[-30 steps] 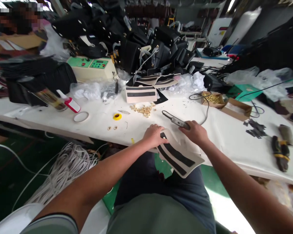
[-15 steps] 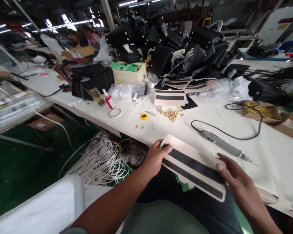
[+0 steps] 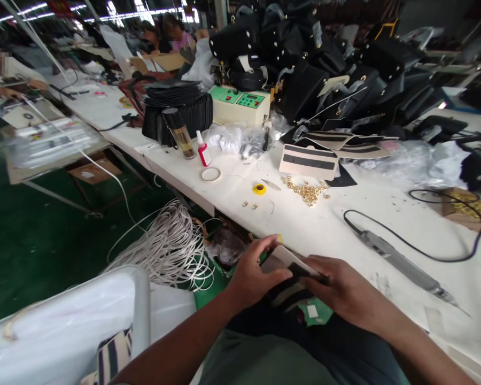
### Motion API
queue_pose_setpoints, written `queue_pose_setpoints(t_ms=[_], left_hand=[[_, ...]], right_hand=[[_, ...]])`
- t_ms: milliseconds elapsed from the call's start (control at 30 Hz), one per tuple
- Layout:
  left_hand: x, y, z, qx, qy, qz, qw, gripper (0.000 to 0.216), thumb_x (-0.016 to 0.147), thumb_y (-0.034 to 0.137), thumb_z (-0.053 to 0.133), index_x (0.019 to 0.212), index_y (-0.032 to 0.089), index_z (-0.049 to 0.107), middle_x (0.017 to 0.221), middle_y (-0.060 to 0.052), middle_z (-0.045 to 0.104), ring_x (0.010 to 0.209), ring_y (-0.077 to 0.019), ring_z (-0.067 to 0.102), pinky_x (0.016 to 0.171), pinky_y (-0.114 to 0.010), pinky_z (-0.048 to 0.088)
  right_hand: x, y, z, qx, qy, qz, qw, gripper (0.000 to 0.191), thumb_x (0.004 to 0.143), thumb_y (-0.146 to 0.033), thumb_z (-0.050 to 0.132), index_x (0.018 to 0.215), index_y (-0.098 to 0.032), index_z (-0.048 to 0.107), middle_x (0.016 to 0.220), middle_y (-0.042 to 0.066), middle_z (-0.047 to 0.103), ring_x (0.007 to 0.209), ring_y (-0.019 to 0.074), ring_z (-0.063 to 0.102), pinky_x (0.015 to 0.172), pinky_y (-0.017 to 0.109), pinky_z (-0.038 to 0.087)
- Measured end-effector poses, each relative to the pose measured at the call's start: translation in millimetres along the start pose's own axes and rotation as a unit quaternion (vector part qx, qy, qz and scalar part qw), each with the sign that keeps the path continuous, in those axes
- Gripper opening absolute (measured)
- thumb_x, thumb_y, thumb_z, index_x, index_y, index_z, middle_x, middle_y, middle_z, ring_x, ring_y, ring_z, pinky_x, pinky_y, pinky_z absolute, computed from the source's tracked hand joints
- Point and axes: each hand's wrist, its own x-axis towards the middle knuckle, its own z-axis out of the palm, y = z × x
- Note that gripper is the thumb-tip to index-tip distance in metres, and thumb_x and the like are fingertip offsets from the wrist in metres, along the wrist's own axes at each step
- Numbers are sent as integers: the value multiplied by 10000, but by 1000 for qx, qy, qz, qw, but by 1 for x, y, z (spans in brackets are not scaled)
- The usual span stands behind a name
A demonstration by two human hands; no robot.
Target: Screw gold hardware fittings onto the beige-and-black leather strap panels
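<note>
Above my lap, close to the table's front edge, I hold a beige panel with black strips [image 3: 285, 261] in both hands. It now looks bent or folded, and its lower part is in shadow. My left hand [image 3: 253, 278] is closed on its left side, with the thumb lying across the front. On the right edge, my right hand [image 3: 335, 283] pinches it between thumb and fingers. A similar striped panel [image 3: 309, 161] leans on the table behind a small heap of gold metal fittings [image 3: 308, 191].
A grey corded rotary tool [image 3: 404, 264] lies at right on the white table [image 3: 328, 230]. A yellow spool [image 3: 260, 189], red bottle [image 3: 203, 151] and black bags [image 3: 304, 91] stand farther back. At lower left, a white bin [image 3: 140, 305] contains striped pieces [image 3: 114, 357]. A co-worker sits far left.
The panel was flat and stretched wide between my hands; now it is bent and narrower. My right hand has moved left, closer to my left hand. The view has swung left.
</note>
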Motion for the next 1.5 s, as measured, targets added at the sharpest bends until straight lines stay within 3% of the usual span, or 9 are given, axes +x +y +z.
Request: queue_pose_setpoints(t_ms=[167,300,467,667,867,1000,1133,1233,1500], left_hand=[[6,-8,-12,-138,-19,-113,984,432,703,454,923,937,156,715,821,-9,705,742,-151,605,705,-268,481],[2,-21,-16,-171,-36,-145,974,407,687,437,941,818,142,693,709,25,614,657,-105,509,636,-238,398],[-3,-9,-15,-114,-68,-94,987,236,753,370,899,792,173,775,792,-11,655,732,-147,578,686,-270,431],[-2,-8,-13,-13,-89,10,996,83,868,313,834,895,234,832,898,-44,739,860,-207,686,830,-325,515],[1,-2,-10,66,-31,203,976,79,943,215,757,1003,237,803,933,-45,726,872,-167,714,815,-289,582],[2,1,-10,141,-28,311,940,234,933,110,716,1122,239,763,1080,-67,739,997,-178,732,880,-306,610],[4,6,-1,195,-40,385,901,297,932,72,679,1173,234,741,1194,-81,764,1070,-193,738,944,-343,614],[7,15,12,204,-60,428,879,277,953,98,665,1178,239,745,1163,-69,784,1040,-192,746,933,-348,625],[4,29,51,219,-126,471,845,252,961,126,674,1171,241,752,1121,-55,799,994,-187,758,923,-332,631]], right_hand=[[61,-4,-15,31,-88,-19,995,412,928,-538,725,1174,-213,783,941,51,765,793,207,689,680,297,536],[133,5,-20,-137,90,-70,984,370,974,-491,682,1226,-237,772,1067,68,775,877,209,707,812,331,558],[208,7,3,-331,118,-54,935,315,1034,-358,579,1256,-225,758,1253,105,723,980,229,699,868,342,524],[225,11,14,-345,121,-36,930,237,1015,-295,559,1052,-218,780,1185,97,718,981,222,654,785,303,461],[184,13,-1,-252,148,-18,956,146,944,-289,642,970,-181,737,1010,63,760,889,192,662,771,289,471],[107,15,-13,71,151,-2,986,290,892,-447,761,934,-166,706,841,46,757,749,170,691,699,285,521],[29,17,-13,306,141,24,941,416,746,-462,938,994,-178,760,903,66,799,824,192,740,782,321,570],[-12,18,-8,328,141,45,933,451,764,-459,937,1105,-199,797,979,64,804,891,209,739,815,340,583],[-67,42,-1,210,172,23,962,343,870,-532,831,954,-200,816,911,36,762,843,191,669,759,315,531]])
